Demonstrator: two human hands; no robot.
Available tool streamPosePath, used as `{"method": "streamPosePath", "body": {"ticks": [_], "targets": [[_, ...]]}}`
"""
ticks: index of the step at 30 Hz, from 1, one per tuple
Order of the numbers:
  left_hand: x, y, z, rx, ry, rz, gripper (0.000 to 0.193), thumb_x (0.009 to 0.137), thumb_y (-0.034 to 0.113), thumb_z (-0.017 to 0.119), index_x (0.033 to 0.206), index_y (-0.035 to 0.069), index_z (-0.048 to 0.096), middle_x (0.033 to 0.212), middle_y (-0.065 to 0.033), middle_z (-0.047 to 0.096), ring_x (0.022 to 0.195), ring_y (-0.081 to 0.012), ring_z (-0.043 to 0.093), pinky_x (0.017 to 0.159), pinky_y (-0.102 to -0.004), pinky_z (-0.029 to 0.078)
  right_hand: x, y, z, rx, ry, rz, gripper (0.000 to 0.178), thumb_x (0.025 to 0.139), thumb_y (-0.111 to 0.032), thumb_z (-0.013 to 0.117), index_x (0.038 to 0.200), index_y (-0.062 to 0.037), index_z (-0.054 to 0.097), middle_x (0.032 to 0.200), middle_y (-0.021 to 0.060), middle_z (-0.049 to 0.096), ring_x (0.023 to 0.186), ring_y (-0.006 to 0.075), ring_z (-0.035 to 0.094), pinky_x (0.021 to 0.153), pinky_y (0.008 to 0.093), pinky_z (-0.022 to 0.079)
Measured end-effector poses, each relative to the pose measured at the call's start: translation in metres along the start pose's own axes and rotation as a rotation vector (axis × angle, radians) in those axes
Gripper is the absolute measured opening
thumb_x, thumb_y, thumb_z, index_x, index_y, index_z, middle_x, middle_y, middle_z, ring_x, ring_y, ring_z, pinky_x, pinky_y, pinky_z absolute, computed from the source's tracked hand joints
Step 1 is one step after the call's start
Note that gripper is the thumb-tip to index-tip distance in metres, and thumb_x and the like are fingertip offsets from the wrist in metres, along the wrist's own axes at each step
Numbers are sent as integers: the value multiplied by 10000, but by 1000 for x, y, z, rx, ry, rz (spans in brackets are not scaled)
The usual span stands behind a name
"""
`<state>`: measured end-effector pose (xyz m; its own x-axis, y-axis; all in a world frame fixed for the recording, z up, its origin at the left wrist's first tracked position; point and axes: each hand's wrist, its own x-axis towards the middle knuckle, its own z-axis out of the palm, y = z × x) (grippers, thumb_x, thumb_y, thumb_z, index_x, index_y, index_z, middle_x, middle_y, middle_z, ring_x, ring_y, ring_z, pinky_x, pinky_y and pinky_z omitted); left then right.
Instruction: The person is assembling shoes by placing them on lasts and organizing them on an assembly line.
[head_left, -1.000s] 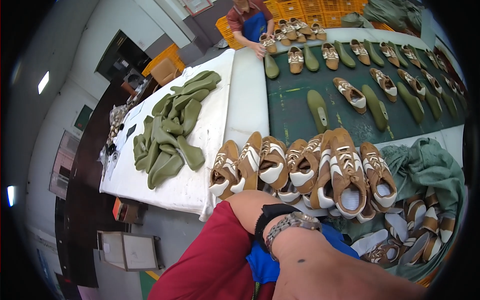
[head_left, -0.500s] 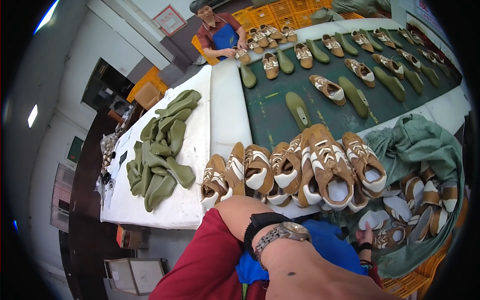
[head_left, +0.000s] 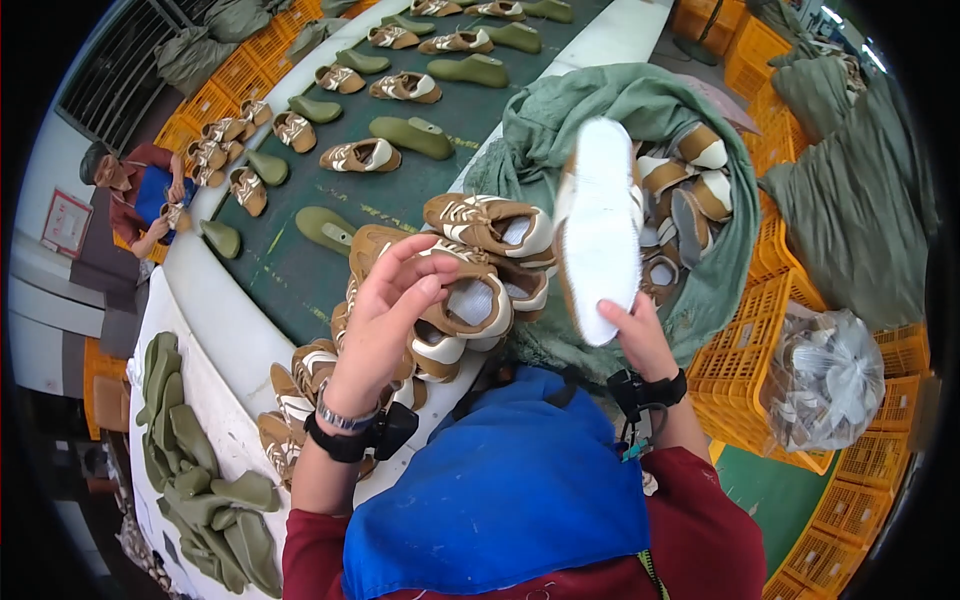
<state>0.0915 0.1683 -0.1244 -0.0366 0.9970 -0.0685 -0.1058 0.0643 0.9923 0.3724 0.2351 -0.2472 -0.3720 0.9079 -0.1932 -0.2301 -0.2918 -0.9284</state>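
Observation:
A brown and white shoe [head_left: 603, 215], its flat white underside turned up, is gripped at its near end by my right hand [head_left: 640, 335]. It is held above the edge of a sack-lined crate of shoes. My left hand [head_left: 390, 305] hovers over a heap of brown and white laced shoes [head_left: 478, 300], with thumb and fingers bent but apart and nothing in between. Part of the heap is hidden behind that hand and wrist.
The green sack [head_left: 540, 110] holds more shoes. Shoes and olive shoe lasts [head_left: 410, 137] stand along the green conveyor belt [head_left: 285, 215]. More lasts [head_left: 195, 470] lie at left. A co-worker [head_left: 150, 190] handles a shoe across. Orange crates [head_left: 740, 340] and a clear bag [head_left: 825, 380] flank the right.
The view has swung right. My right hand has come up from the sack with a shoe in it. My left arm, stretched across the picture earlier, is now bent over the shoe heap.

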Motion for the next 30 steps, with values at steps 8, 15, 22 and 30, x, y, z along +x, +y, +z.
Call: {"method": "streamPosePath", "body": {"ticks": [8,15,22,30], "targets": [[7,7,-38,-295,-31,178,763,802,393,655,1372,86,250,1308,-132,405,1183,-212,431,959,-364,380,-8,-56,53,-277,-356,-198,549,770,-97,672,1257,28,450,1142,70,550,1036,124,510,908,262,397],[-54,-6,-100,-410,-63,72,893,775,653,501,1371,39,250,1348,-191,381,1178,-383,444,920,-561,417,46,-60,91,278,-153,-254,407,825,-50,621,1203,14,485,1098,70,577,975,126,556,873,275,446],[-86,-32,-115,-377,123,81,678,845,483,522,1325,34,354,1312,-181,433,1150,-344,488,931,-525,429,51,-52,125,135,-127,13,316,914,-228,531,1168,-45,484,1034,46,592,880,110,592,755,277,518],[-115,-40,-145,-689,301,21,689,830,513,534,1323,59,372,1326,-151,426,1189,-336,444,976,-556,346,53,-49,126,316,-463,30,410,935,-228,476,1307,-82,385,1076,85,577,885,142,608,793,278,509]]}}
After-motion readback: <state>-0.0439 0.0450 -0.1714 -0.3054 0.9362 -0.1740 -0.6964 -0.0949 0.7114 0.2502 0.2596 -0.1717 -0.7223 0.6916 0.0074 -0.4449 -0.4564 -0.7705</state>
